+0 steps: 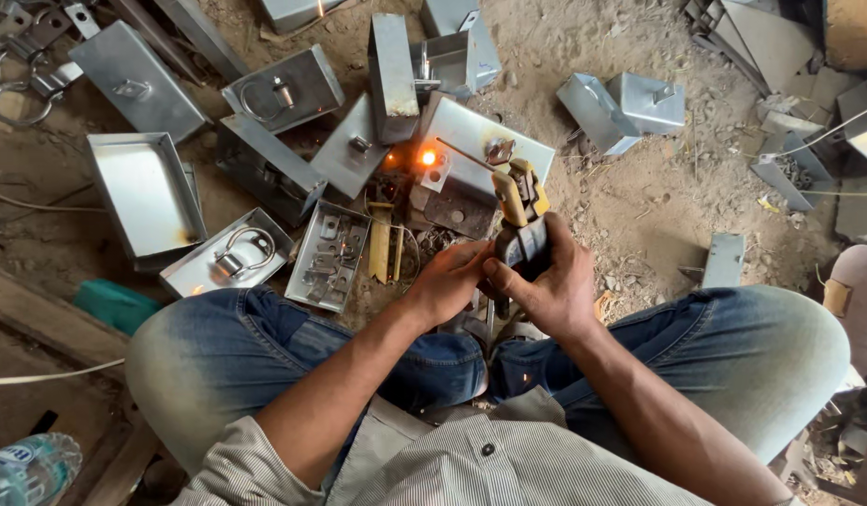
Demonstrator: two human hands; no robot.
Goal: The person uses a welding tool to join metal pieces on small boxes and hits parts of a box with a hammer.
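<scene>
- Sandy, littered ground [630, 197] is seen from above, strewn with grey sheet-metal boxes, lids and small fittings; a person is seated on it with both knees in blue jeans spread wide.
- A welding electrode holder [520, 220] with yellow jaws is gripped by the right hand [546, 281], whose fingers are wrapped shut around its dark handle.
- The left hand [449, 279] is laid against the same handle from the left side, its fingers curled and pressed on it; whether it fully closes round the handle cannot be told.
- A thin welding rod [466, 155] is carried in the holder; its long axis runs away from the hands, up and to the left, to a glowing orange spot [428, 157].
- The glow sits on a flat metal box [480, 141], directly ahead of the fingers and between the knees' line; both hands are about equally near.
- Counted: one holder, one rod, one glowing spot, two hands on the handle.
- An open tray [145, 192] lies well apart at left, and a plastic bottle [26, 468] at the lower left corner.
</scene>
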